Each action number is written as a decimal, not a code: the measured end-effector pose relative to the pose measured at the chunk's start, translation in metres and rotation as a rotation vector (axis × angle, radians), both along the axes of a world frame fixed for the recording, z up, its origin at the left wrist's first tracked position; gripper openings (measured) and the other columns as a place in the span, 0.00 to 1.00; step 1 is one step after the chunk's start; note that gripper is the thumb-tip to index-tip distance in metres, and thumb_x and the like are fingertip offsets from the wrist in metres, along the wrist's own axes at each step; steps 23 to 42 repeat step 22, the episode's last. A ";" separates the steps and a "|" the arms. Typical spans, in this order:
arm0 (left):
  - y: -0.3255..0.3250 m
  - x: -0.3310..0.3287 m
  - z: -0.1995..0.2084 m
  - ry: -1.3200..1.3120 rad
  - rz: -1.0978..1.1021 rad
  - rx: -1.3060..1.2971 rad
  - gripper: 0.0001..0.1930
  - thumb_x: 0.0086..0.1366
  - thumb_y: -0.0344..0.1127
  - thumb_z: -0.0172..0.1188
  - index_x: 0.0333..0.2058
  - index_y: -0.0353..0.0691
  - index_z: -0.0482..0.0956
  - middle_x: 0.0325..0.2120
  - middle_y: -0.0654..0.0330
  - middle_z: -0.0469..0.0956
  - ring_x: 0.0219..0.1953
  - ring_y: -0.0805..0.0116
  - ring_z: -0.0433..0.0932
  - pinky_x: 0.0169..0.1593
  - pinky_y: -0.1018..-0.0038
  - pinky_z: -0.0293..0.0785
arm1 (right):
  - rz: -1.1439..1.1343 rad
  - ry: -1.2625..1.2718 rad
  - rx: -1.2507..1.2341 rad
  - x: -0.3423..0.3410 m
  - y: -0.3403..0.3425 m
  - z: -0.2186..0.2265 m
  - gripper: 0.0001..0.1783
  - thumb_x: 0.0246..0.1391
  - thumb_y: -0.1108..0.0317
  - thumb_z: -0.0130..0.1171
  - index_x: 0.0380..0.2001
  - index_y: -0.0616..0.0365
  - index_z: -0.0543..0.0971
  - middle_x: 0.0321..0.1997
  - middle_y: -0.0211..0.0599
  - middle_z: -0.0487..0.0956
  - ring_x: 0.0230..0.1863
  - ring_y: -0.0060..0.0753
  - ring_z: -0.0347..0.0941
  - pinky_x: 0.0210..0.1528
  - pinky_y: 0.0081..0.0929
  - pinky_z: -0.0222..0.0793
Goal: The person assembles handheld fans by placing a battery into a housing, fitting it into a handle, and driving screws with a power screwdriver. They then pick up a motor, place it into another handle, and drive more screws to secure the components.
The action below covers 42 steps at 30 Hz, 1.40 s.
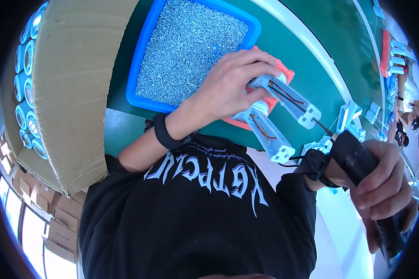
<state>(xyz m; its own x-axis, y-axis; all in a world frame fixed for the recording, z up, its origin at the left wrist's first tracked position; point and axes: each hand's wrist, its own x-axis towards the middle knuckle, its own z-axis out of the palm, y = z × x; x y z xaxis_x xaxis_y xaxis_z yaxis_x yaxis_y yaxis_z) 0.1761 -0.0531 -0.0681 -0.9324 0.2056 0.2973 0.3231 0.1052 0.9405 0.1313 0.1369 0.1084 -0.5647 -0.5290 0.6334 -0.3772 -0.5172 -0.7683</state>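
Note:
My left hand (pixel 233 79), with a black band on its wrist, closes its fingers and thumb round the thick end of a light blue plastic housing (pixel 291 101). Red and dark wires lie in that housing's open channel. Beside it, a second housing (pixel 269 137) of the same kind shows orange and yellow wires. Both have their thick ends at a coral-red holder (pixel 286 70), partly hidden by my hand. My right hand (pixel 386 183) is wrapped round a black electric screwdriver (pixel 354 156). Its thin bit reaches the outer end of the first housing; whether it touches a screw cannot be made out.
A blue tray (pixel 143 42) full of small silvery screws stands on the green table (pixel 118 132). At left rises a cardboard flap (pixel 79 83), with round light blue parts (pixel 29 93) behind it. More housings (pixel 349 114) lie at right. Other people (pixel 410 95) are farther off.

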 end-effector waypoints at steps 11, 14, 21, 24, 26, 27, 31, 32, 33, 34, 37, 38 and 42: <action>-0.024 0.001 0.027 0.060 -0.025 0.002 0.26 0.42 0.31 0.72 0.44 0.43 0.77 0.51 0.56 0.72 0.55 0.51 0.70 0.55 0.64 0.68 | -0.787 -0.335 -0.125 0.025 0.187 0.035 0.12 0.45 0.57 0.52 0.22 0.53 0.67 0.22 0.29 0.67 0.25 0.18 0.65 0.27 0.13 0.64; -0.041 -0.009 0.041 0.252 -0.286 -0.349 0.28 0.41 0.33 0.73 0.45 0.42 0.77 0.51 0.54 0.72 0.56 0.50 0.68 0.57 0.60 0.66 | -0.683 -0.958 0.155 0.010 0.097 -0.048 0.17 0.50 0.67 0.57 0.42 0.62 0.68 0.28 0.32 0.69 0.24 0.21 0.63 0.27 0.19 0.64; -0.009 0.004 0.030 0.012 -0.323 -0.332 0.30 0.44 0.43 0.71 0.48 0.46 0.75 0.56 0.54 0.67 0.64 0.54 0.57 0.64 0.54 0.53 | -0.700 -0.787 0.774 0.027 0.016 -0.182 0.23 0.49 0.69 0.59 0.47 0.58 0.64 0.28 0.35 0.73 0.27 0.27 0.74 0.30 0.27 0.72; -0.012 0.009 0.034 -0.246 -0.325 -0.169 0.33 0.45 0.48 0.71 0.51 0.47 0.74 0.59 0.54 0.63 0.65 0.53 0.54 0.65 0.50 0.48 | -0.648 -0.881 0.670 0.041 0.014 -0.174 0.22 0.48 0.67 0.60 0.45 0.56 0.63 0.28 0.39 0.73 0.29 0.31 0.75 0.30 0.31 0.72; -0.012 0.009 0.034 -0.246 -0.325 -0.169 0.33 0.45 0.48 0.71 0.51 0.47 0.74 0.59 0.54 0.63 0.65 0.53 0.54 0.65 0.50 0.48 | -0.648 -0.881 0.670 0.041 0.014 -0.174 0.22 0.48 0.67 0.60 0.45 0.56 0.63 0.28 0.39 0.73 0.29 0.31 0.75 0.30 0.31 0.72; -0.012 0.009 0.034 -0.246 -0.325 -0.169 0.33 0.45 0.48 0.71 0.51 0.47 0.74 0.59 0.54 0.63 0.65 0.53 0.54 0.65 0.50 0.48 | -0.648 -0.881 0.670 0.041 0.014 -0.174 0.22 0.48 0.67 0.60 0.45 0.56 0.63 0.28 0.39 0.73 0.29 0.31 0.75 0.30 0.31 0.72; -0.012 0.009 0.034 -0.246 -0.325 -0.169 0.33 0.45 0.48 0.71 0.51 0.47 0.74 0.59 0.54 0.63 0.65 0.53 0.54 0.65 0.50 0.48 | -0.648 -0.881 0.670 0.041 0.014 -0.174 0.22 0.48 0.67 0.60 0.45 0.56 0.63 0.28 0.39 0.73 0.29 0.31 0.75 0.30 0.31 0.72; -0.012 0.009 0.034 -0.246 -0.325 -0.169 0.33 0.45 0.48 0.71 0.51 0.47 0.74 0.59 0.54 0.63 0.65 0.53 0.54 0.65 0.50 0.48 | -0.648 -0.881 0.670 0.041 0.014 -0.174 0.22 0.48 0.67 0.60 0.45 0.56 0.63 0.28 0.39 0.73 0.29 0.31 0.75 0.30 0.31 0.72; -0.012 0.009 0.034 -0.246 -0.325 -0.169 0.33 0.45 0.48 0.71 0.51 0.47 0.74 0.59 0.54 0.63 0.65 0.53 0.54 0.65 0.50 0.48 | -0.648 -0.881 0.670 0.041 0.014 -0.174 0.22 0.48 0.67 0.60 0.45 0.56 0.63 0.28 0.39 0.73 0.29 0.31 0.75 0.30 0.31 0.72; -0.012 0.009 0.034 -0.246 -0.325 -0.169 0.33 0.45 0.48 0.71 0.51 0.47 0.74 0.59 0.54 0.63 0.65 0.53 0.54 0.65 0.50 0.48 | -0.648 -0.881 0.670 0.041 0.014 -0.174 0.22 0.48 0.67 0.60 0.45 0.56 0.63 0.28 0.39 0.73 0.29 0.31 0.75 0.30 0.31 0.72; -0.012 0.009 0.034 -0.246 -0.325 -0.169 0.33 0.45 0.48 0.71 0.51 0.47 0.74 0.59 0.54 0.63 0.65 0.53 0.54 0.65 0.50 0.48 | -0.648 -0.881 0.670 0.041 0.014 -0.174 0.22 0.48 0.67 0.60 0.45 0.56 0.63 0.28 0.39 0.73 0.29 0.31 0.75 0.30 0.31 0.72; -0.012 0.009 0.034 -0.246 -0.325 -0.169 0.33 0.45 0.48 0.71 0.51 0.47 0.74 0.59 0.54 0.63 0.65 0.53 0.54 0.65 0.50 0.48 | -0.648 -0.881 0.670 0.041 0.014 -0.174 0.22 0.48 0.67 0.60 0.45 0.56 0.63 0.28 0.39 0.73 0.29 0.31 0.75 0.30 0.31 0.72; -0.012 0.009 0.034 -0.246 -0.325 -0.169 0.33 0.45 0.48 0.71 0.51 0.47 0.74 0.59 0.54 0.63 0.65 0.53 0.54 0.65 0.50 0.48 | -0.648 -0.881 0.670 0.041 0.014 -0.174 0.22 0.48 0.67 0.60 0.45 0.56 0.63 0.28 0.39 0.73 0.29 0.31 0.75 0.30 0.31 0.72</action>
